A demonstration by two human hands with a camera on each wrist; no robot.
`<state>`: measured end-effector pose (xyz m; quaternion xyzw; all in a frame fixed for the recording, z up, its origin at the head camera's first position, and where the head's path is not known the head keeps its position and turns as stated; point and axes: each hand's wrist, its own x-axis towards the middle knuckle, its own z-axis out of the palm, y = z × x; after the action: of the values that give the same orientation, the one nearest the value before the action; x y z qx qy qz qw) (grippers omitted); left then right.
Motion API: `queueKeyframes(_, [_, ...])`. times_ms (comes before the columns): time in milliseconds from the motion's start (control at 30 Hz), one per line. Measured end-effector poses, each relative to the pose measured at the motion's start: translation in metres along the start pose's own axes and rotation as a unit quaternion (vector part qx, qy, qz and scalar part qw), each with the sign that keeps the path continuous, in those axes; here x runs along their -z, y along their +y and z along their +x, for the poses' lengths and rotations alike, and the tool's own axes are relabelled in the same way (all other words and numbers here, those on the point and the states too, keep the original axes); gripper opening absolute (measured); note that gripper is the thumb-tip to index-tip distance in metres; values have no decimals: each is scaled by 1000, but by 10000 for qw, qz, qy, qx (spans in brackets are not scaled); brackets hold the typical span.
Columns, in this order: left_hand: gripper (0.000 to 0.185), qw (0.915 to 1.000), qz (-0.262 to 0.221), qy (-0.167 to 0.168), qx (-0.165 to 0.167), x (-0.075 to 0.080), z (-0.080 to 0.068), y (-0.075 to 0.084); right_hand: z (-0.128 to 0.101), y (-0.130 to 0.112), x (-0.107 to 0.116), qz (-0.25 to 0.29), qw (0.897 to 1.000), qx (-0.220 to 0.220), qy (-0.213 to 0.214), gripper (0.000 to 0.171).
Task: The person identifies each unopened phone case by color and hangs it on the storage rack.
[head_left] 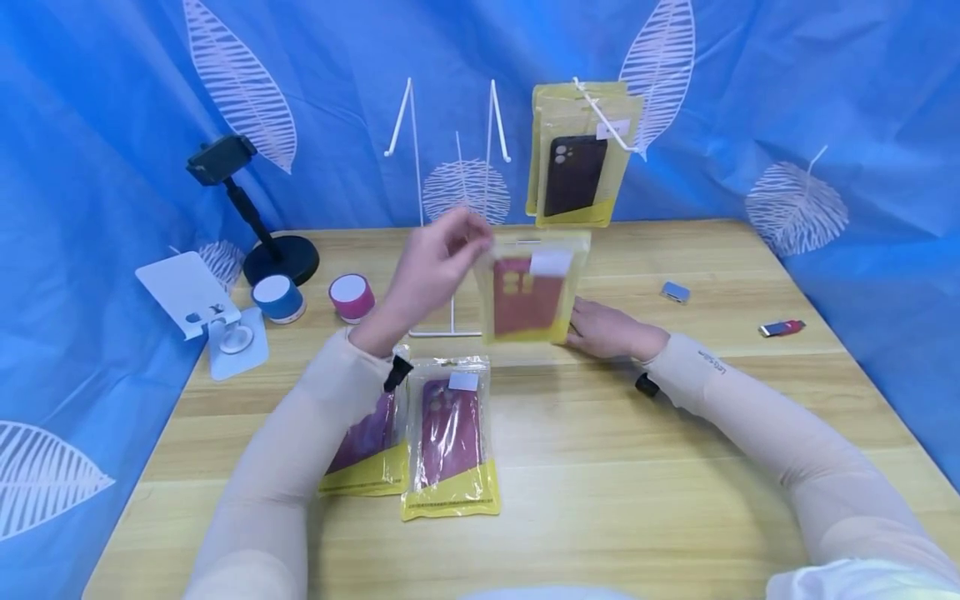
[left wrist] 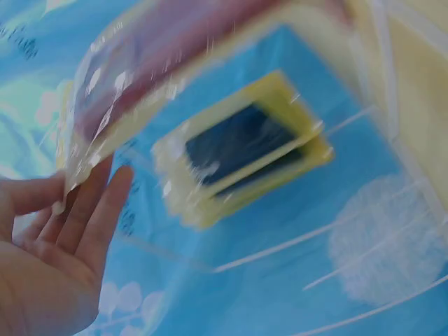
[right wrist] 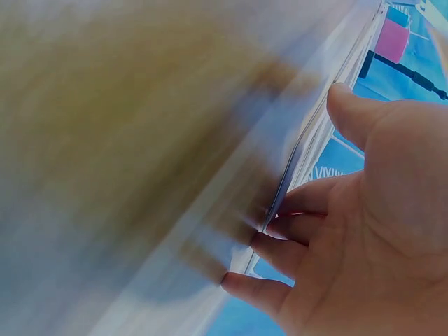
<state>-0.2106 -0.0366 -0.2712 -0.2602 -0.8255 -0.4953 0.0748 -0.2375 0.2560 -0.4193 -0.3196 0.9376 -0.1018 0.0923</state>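
Observation:
My left hand (head_left: 442,262) pinches the top corner of a clear-and-yellow pouch with a dark red phone case (head_left: 521,304) in it, held up over the table. In the left wrist view the pouch (left wrist: 161,63) hangs from the left hand's thumb and fingers (left wrist: 87,224). Partly behind that pouch, my right hand (head_left: 611,329) is low at the tabletop. The right wrist view has its fingers (right wrist: 280,255) fairly straight, fingertips at the surface beside a thin metallic strip (right wrist: 283,185). Two more pouched phone cases lie below: a red one (head_left: 450,433) and a purple one (head_left: 367,442) partly under the left forearm.
A white wire rack (head_left: 417,158) stands at the back, black phone cases in pouches (head_left: 581,167) hanging on its right hook. At left are a black phone stand (head_left: 281,260), a white stand (head_left: 187,292), and blue (head_left: 277,298) and pink (head_left: 351,297) cylinders. Small USB items (head_left: 782,328) lie right.

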Motion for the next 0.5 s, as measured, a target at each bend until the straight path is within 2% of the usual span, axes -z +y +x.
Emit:
queueKeyframes(100, [11, 9962, -453, 672, -310, 12, 18, 12, 0, 0, 1, -107, 9997, -154, -172, 67])
queueKeyframes(200, [11, 9908, -679, 1064, -488, 18, 32, 17, 0, 0, 1, -27, 9998, -145, -158, 71])
queueKeyframes(333, [12, 9881, -788, 1212, -530, 19, 42, 18, 1, 0, 1, 45, 9998, -100, -145, 76])
queueKeyframes(500, [13, 9868, -811, 1304, -513, 19, 49, 13, -1, -2, 2, 37, 9992, -293, -274, 78])
